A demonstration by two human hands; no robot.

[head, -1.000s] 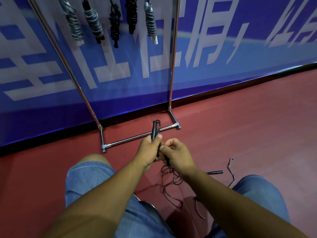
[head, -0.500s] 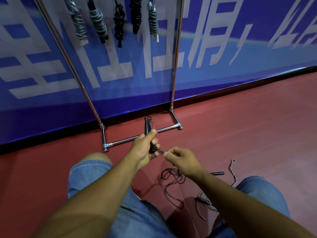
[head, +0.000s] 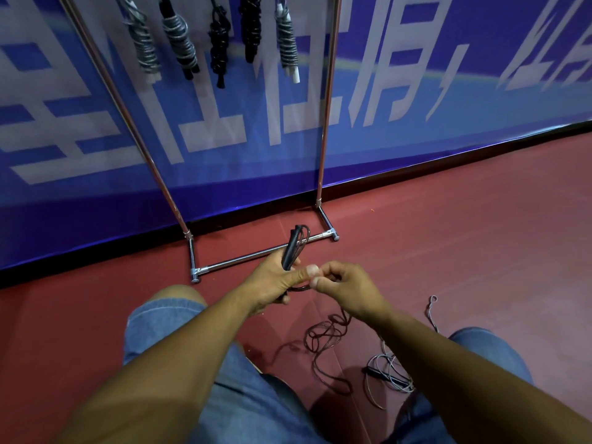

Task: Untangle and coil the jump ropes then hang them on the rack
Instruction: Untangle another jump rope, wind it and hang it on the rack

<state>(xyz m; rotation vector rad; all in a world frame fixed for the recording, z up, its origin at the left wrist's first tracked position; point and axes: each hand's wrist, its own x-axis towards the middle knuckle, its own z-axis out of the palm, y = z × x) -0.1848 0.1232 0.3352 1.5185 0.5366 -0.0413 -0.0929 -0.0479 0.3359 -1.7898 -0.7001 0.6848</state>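
1. Right now the jump rope being worked on is a thin dark cord [head: 323, 331] with a slim black handle [head: 292, 248]. The handle stands almost upright, just in front of the rack's lower bar, with a few turns of cord lying alongside its shaft.
2. From the hands the cord drops to the red floor [head: 448, 235] and lies there in a loose tangle of loops between the person's knees.
3. The left hand [head: 272, 285] grips the lower part of the handle. Its fingers are curled round it and the thumb stretches out toward the other hand.
4. The right hand [head: 347, 283] is narrowly closed. Thumb and forefinger pinch the cord just beside the left thumb tip, and the other fingers are curled in.
5. A second grey rope [head: 389, 378] with a dark handle lies heaped on the floor by the right knee, near the dark tangle. Whether the two cross I cannot tell.
6. The chrome rack [head: 256, 256] stands against a blue banner [head: 416, 139]. Five coiled ropes [head: 179, 43] hang side by side high between its uprights, some grey and some black.
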